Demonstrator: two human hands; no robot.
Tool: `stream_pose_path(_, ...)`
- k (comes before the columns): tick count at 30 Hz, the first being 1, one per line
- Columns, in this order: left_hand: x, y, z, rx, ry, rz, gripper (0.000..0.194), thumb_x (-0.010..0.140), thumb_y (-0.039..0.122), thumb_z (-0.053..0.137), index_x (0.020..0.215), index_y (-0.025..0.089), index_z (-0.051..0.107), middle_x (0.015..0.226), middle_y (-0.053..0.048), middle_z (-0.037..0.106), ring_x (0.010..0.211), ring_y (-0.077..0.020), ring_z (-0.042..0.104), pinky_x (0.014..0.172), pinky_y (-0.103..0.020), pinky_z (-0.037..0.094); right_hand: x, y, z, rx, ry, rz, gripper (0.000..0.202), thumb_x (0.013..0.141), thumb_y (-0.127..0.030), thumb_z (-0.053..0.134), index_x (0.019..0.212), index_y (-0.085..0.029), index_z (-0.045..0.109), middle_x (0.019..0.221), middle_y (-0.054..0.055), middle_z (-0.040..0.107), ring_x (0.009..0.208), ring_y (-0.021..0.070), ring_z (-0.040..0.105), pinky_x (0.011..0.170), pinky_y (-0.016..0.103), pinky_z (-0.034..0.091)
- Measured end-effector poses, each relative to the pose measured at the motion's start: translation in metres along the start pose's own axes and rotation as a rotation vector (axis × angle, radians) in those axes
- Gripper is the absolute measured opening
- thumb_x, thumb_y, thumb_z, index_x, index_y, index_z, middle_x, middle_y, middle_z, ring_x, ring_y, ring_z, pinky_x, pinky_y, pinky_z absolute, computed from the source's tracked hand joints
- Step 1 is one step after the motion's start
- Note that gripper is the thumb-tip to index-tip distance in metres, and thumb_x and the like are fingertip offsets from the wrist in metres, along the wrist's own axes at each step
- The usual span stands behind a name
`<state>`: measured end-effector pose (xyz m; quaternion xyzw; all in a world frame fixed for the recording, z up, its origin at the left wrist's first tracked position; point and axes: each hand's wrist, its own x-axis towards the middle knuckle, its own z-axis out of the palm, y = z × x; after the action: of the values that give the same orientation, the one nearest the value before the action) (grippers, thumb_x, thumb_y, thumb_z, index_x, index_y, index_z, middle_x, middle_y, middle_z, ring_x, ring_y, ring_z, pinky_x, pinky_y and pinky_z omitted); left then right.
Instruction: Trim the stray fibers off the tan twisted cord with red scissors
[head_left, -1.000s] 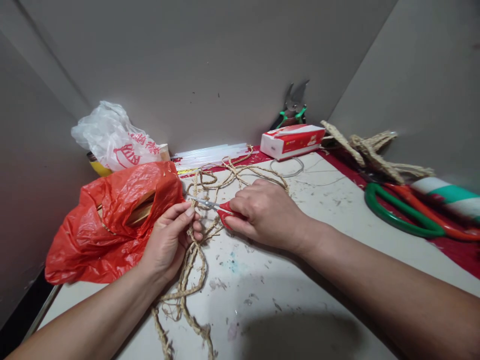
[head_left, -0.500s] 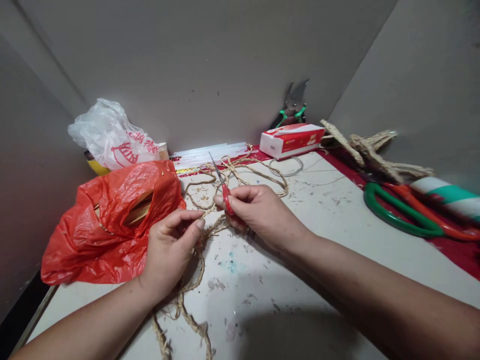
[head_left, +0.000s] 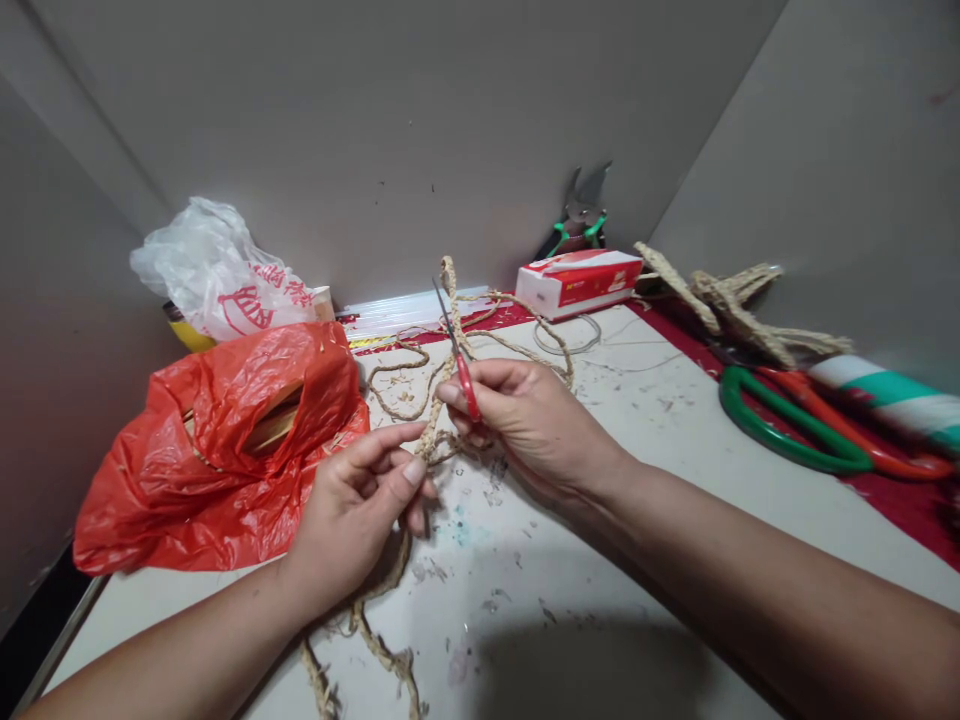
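My left hand (head_left: 367,495) pinches a braided straw cord (head_left: 448,365) near the middle of the table. The cord's looped upper end rises above both hands. My right hand (head_left: 529,415) is closed on small red-handled scissors (head_left: 466,385), whose blades point up and to the left beside the cord. Its fingertips also lie against the cord. More twisted cord (head_left: 386,655) hangs or lies below my left hand, and further loops (head_left: 397,368) spread over the table behind. How much cord is inside my palms is hidden.
A red plastic bag (head_left: 225,470) and a white plastic bag (head_left: 225,270) sit at the left. Clear sticks (head_left: 397,312), a red-and-white box (head_left: 577,283) and pruning shears (head_left: 583,215) stand at the back. Green-and-orange handles (head_left: 795,420) and straw bundles (head_left: 742,300) lie right.
The cord's looped end now stands up between my hands and the back wall. My left hand has shifted slightly right, and the scissors have moved a little right and down.
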<state>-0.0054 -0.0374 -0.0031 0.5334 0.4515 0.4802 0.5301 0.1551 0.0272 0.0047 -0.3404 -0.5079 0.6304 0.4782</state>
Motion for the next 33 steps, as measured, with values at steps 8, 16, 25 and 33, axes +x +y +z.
stream_pose_path(8, 0.005, 0.002, -0.003, -0.164, -0.189, -0.334, 0.016, 0.081, 0.03, 0.063, 0.089, 0.017, 0.067, 0.053, 0.001, 0.062, 0.034, -0.0048, 0.048, 0.036, -0.014, 0.034, -0.001, 0.001, -0.001, -0.023, -0.026, -0.029, 0.033, 0.069, -0.04, 0.071, 0.054, -0.017, 0.052, 0.049, -0.006, 0.043, 0.048, 0.0072, 0.035, 0.047, 0.024, 0.025)
stream_pose_path(16, 0.004, 0.005, -0.002, -0.248, -0.19, -0.314, 0.025, 0.084, 0.029, 0.059, 0.104, 0.017, 0.068, 0.058, -0.003, 0.067, 0.035, -0.0074, 0.053, 0.037, -0.015, 0.038, 0.002, 0.002, -0.004, -0.034, -0.011, -0.056, 0.03, 0.068, -0.039, 0.072, 0.058, -0.016, 0.054, 0.053, -0.006, 0.044, 0.05, 0.0069, 0.034, 0.048, 0.023, 0.025)
stream_pose_path(25, 0.007, 0.005, -0.002, -0.16, 0.094, -0.245, 0.036, 0.078, 0.033, 0.065, 0.109, 0.015, 0.065, 0.042, 0.002, 0.057, 0.03, -0.0064, 0.044, 0.033, -0.015, 0.029, 0.006, -0.001, -0.016, -0.529, -0.017, -0.272, 0.022, 0.077, -0.027, 0.056, 0.058, -0.017, 0.052, 0.057, -0.004, 0.045, 0.055, 0.009, 0.037, 0.053, 0.024, 0.03)
stream_pose_path(33, 0.012, 0.0, -0.005, -0.188, 0.266, -0.158, 0.04, 0.075, 0.036, 0.066, 0.109, 0.015, 0.06, 0.044, 0.005, 0.056, 0.032, -0.0059, 0.041, 0.036, -0.016, 0.029, 0.001, -0.002, -0.026, -1.402, -0.202, -0.621, 0.022, 0.075, -0.038, 0.055, 0.077, -0.017, 0.062, 0.071, 0.002, 0.057, 0.063, 0.0142, 0.046, 0.059, 0.027, 0.028)
